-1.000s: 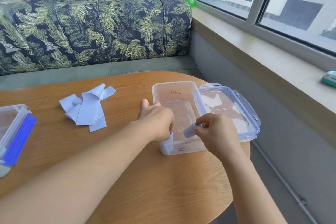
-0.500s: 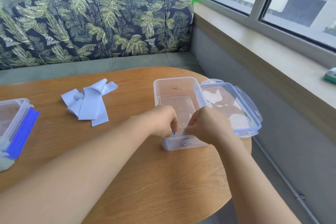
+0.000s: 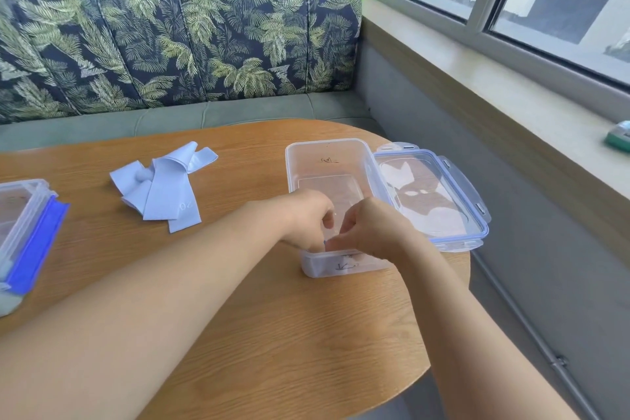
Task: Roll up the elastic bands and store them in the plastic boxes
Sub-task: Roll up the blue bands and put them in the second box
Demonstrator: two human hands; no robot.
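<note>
Elastic bands [image 3: 163, 187], pale blue, heaped on the counter [image 3: 306, 334] left of the clear box [image 3: 341, 147]: probably light, soft, springy, best pinched across the width; left hand [image 3: 306, 218] and right hand [image 3: 371, 228] curl into the box's near end, their grip's contents hidden.
</note>
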